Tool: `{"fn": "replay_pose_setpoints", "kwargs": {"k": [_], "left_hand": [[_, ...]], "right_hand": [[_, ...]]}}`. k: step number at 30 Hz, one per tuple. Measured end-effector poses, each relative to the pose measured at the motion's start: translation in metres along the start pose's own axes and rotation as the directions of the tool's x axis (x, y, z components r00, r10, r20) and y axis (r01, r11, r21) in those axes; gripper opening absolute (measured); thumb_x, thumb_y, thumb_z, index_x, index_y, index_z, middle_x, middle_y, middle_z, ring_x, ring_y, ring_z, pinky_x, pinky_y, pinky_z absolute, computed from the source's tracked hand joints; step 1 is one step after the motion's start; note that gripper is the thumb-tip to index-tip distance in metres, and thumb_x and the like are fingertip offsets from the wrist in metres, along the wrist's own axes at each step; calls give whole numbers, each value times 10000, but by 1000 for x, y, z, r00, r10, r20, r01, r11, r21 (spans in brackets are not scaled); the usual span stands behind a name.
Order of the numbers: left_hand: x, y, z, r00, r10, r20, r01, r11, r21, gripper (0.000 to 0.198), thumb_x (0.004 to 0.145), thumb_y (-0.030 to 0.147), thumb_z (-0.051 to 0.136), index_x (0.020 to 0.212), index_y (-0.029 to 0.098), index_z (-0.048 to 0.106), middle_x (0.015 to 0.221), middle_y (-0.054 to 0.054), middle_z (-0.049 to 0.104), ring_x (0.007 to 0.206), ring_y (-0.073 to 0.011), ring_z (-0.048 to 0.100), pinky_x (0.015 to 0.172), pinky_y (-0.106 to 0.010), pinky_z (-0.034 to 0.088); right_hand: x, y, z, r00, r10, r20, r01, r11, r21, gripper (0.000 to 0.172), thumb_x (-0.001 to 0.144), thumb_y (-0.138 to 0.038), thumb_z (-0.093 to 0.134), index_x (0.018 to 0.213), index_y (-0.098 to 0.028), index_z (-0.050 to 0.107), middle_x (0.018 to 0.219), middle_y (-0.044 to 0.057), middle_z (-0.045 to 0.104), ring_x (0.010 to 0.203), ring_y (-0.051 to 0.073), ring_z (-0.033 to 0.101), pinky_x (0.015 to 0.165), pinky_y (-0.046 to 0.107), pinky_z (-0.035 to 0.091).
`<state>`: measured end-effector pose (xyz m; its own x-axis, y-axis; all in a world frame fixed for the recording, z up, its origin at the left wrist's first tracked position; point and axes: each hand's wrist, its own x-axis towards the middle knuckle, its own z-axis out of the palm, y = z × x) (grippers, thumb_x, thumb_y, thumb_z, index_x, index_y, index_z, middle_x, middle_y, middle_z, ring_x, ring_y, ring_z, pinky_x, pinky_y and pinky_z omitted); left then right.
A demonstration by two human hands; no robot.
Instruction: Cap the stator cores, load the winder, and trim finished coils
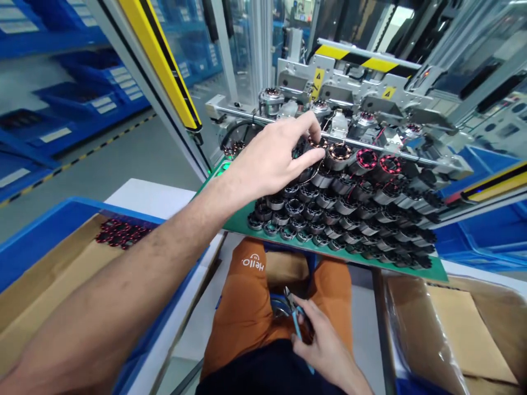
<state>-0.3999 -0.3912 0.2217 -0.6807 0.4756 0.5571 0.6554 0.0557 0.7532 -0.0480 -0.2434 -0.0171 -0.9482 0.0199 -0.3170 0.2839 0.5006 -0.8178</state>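
Observation:
My left hand (280,151) reaches over the green mat and curls its thumb and fingers round a copper-wound motor stator (316,144) in the back row. Part of that stator is hidden behind the fingers. Just right of it stands another copper-wound stator (340,153), followed by ones with red windings (366,159). Low over my lap, my right hand (323,337) is closed on the blue handles of a pair of side cutters (296,321), jaws pointing up and away from me. Rows of dark stator cores (315,211) cover the mat in front.
Behind the rows runs a metal rail (370,142) of a machine with stators on its holders. Yellow-and-black posts (164,66) flank the opening. A blue bin (61,219) with cardboard and red-wound parts stands at left, a plastic-lined box (461,329) at right.

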Motion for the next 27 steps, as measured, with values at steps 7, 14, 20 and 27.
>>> {"fn": "replay_pose_setpoints", "kwargs": {"k": [7, 14, 20, 27], "left_hand": [[-4, 2, -11, 991, 121, -49, -109, 972, 208, 178, 1006, 307, 978, 989, 196, 841, 1002, -4, 857, 961, -184, 797, 1094, -375, 649], [-144, 38, 8, 992, 40, -118, -43, 999, -24, 187, 952, 157, 874, 1050, 282, 774, 1123, -37, 823, 1059, -226, 824, 753, -358, 675], [-235, 21, 56, 991, -94, -100, 99, 994, 45, 338, 905, 288, 1083, 923, 272, 746, 1035, -19, 808, 903, -192, 786, 758, -340, 679], [-253, 14, 56, 996, -76, -56, 83, 988, 132, 355, 914, 403, 1100, 882, 299, 762, 1043, -34, 815, 843, -203, 760, 619, -353, 597]], "right_hand": [[-2, 3, -1, 997, -53, -51, 54, 998, 30, 800, 889, -222, 792, 1687, -285, 780, 1126, 46, 788, 1016, 256, 846, 1015, 410, 748], [-3, -5, -22, 988, -30, -151, 46, 993, 108, 699, 988, -218, 660, 1672, -274, 795, 1364, 121, 848, 1211, 307, 829, 1083, 463, 719], [-14, -42, -39, 965, -175, -196, 205, 968, 148, 726, 1071, -131, 651, 1745, -387, 739, 1205, 41, 800, 1026, 228, 745, 963, 380, 672], [-8, -68, -36, 945, -289, -157, 317, 927, 202, 909, 1010, -34, 613, 1825, -435, 639, 1426, 33, 804, 1255, 236, 754, 1159, 432, 670]]}}
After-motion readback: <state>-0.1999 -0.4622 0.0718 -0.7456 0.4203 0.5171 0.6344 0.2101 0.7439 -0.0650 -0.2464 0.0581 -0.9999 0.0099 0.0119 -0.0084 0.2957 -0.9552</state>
